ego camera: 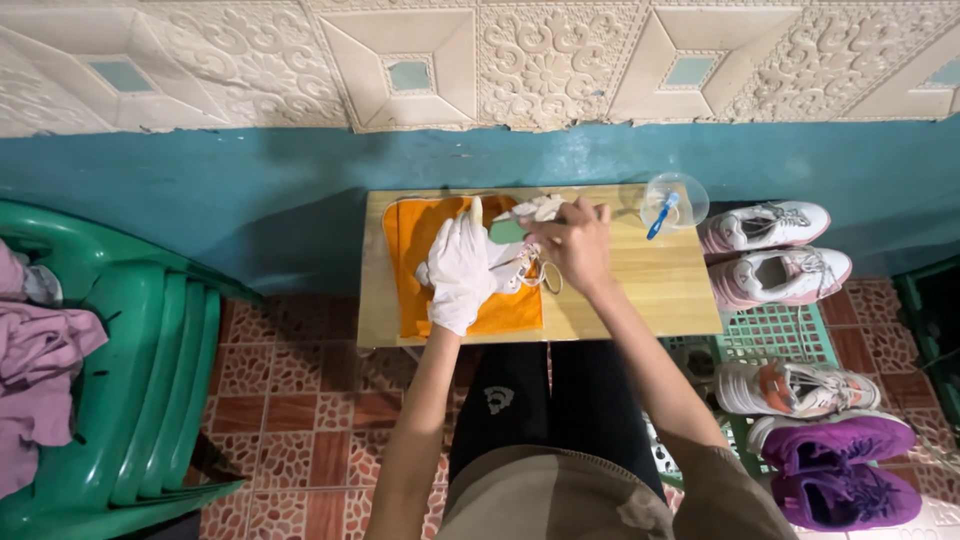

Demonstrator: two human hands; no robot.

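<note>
White soft sneaker [520, 262] pinned by the gloved left hand [460, 268]; right hand [578, 245] clenches a green brush [507, 231]. Light, floppy—hold the body.

on the desk [660, 290] the bare wood to the right of my right grip [578, 243] is open, so i can pass there. the clear cup [676, 200] with a blue brush blocks the far right corner. the orange cloth [420, 240] covers the left part, and the wall closes behind.
</note>
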